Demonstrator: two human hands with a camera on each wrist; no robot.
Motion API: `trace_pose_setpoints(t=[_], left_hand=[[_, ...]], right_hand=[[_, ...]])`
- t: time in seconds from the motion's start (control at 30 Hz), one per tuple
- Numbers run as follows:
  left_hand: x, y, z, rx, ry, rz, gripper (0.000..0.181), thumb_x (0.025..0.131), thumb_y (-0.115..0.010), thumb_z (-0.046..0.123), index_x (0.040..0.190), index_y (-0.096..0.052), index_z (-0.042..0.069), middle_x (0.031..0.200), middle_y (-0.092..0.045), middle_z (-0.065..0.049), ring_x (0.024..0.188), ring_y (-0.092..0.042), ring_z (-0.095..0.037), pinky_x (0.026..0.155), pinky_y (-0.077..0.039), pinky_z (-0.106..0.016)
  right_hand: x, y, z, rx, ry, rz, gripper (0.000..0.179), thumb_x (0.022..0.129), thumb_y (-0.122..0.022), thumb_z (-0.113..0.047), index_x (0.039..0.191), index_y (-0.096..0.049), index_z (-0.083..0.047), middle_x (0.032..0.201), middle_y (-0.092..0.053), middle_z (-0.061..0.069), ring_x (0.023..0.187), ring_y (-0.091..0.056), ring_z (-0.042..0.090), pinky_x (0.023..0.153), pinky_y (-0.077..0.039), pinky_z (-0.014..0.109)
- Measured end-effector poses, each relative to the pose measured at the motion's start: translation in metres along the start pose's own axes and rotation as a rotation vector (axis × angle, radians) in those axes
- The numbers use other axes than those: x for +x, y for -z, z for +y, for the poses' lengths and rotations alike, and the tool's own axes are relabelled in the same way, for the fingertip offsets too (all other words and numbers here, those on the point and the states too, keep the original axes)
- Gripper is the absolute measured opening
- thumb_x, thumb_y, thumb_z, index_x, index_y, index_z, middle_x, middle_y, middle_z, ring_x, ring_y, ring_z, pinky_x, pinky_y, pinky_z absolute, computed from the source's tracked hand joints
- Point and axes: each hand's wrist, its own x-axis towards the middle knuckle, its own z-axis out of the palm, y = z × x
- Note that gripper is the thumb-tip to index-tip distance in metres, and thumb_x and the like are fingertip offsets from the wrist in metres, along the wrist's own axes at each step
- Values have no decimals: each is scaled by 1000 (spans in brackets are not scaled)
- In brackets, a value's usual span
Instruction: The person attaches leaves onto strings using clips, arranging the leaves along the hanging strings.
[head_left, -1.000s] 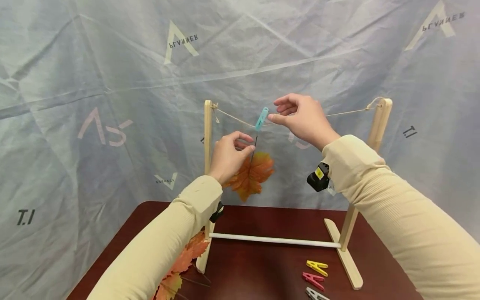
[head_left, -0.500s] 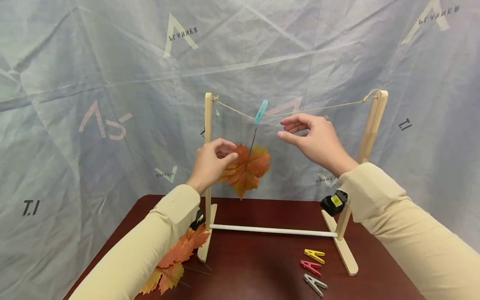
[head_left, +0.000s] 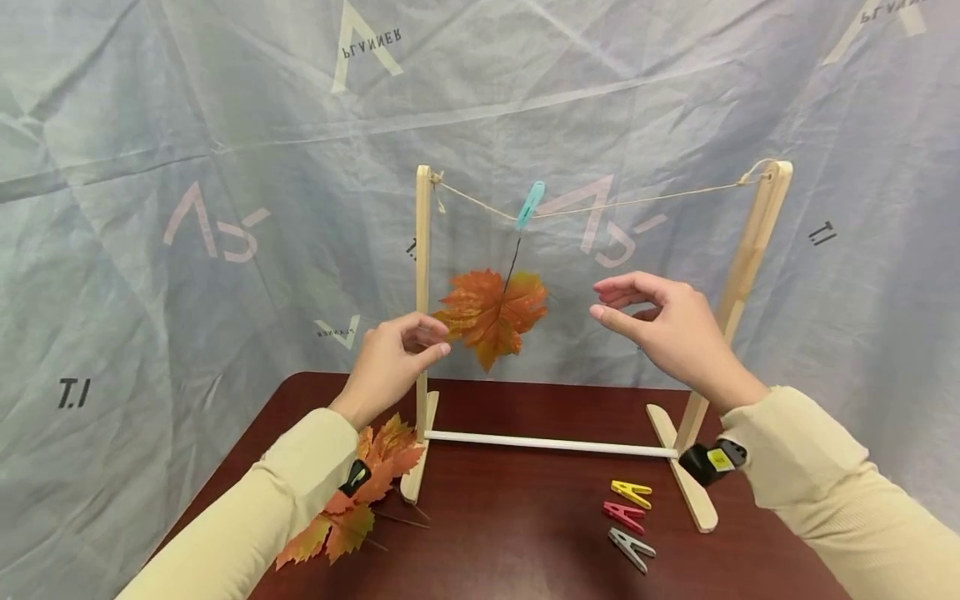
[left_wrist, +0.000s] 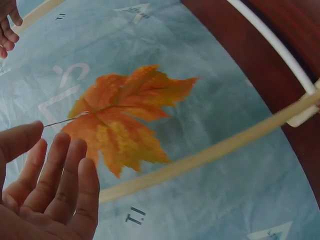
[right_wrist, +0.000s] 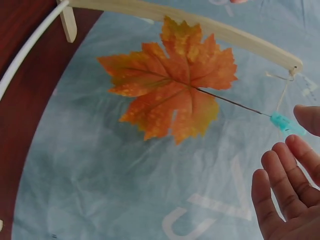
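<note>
An orange maple leaf (head_left: 495,312) hangs by its thin dark stem from a light-blue clothespin (head_left: 530,205), which is clipped on a sagging string (head_left: 637,201). In the head view my left hand (head_left: 393,362) is just left of the leaf, fingers relaxed and holding nothing. My right hand (head_left: 667,329) is off to the leaf's right, below the string, its fingers loosely bent around nothing. The right wrist view shows the whole leaf (right_wrist: 175,85) with its stem running up into the clothespin (right_wrist: 286,124).
The string is tied between two wooden posts (head_left: 423,292) joined low down by a white rod (head_left: 551,444). Yellow (head_left: 632,492), red (head_left: 624,516) and grey (head_left: 632,548) clothespins lie on the dark red table (head_left: 517,517). More autumn leaves (head_left: 352,508) lie at the left, partly under my left sleeve.
My left hand has let go of the leaf's stem and moved down and left. The right hand has drawn away from the clothespin, down and right. The leaf stays hanging.
</note>
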Motion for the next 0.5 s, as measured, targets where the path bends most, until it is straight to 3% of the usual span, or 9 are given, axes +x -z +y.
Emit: trace_pose_setpoints(t=[0.2,0.5], left_hand=[[-25,4,-22,69,19,-57,16,95,-73,15,111,-72,11,99,-74,2,89,-70,-16,78,-54,-39],[-54,13,-49,95,61,-85,13,94,-74,12,107,-73,12,96,-74,3,86,-70,-15,76,-55,-37]], right_hand=[[-19,-5,11,23,-38,-21,32,97,-72,-34,123,-71,-15,111,-74,4,96,-63,6,80,-49,16],[-41,-11,27,69,-96,-67,35,98,-71,-30,128,-68,-13,117,-72,7,91,-68,5,73,-54,23]])
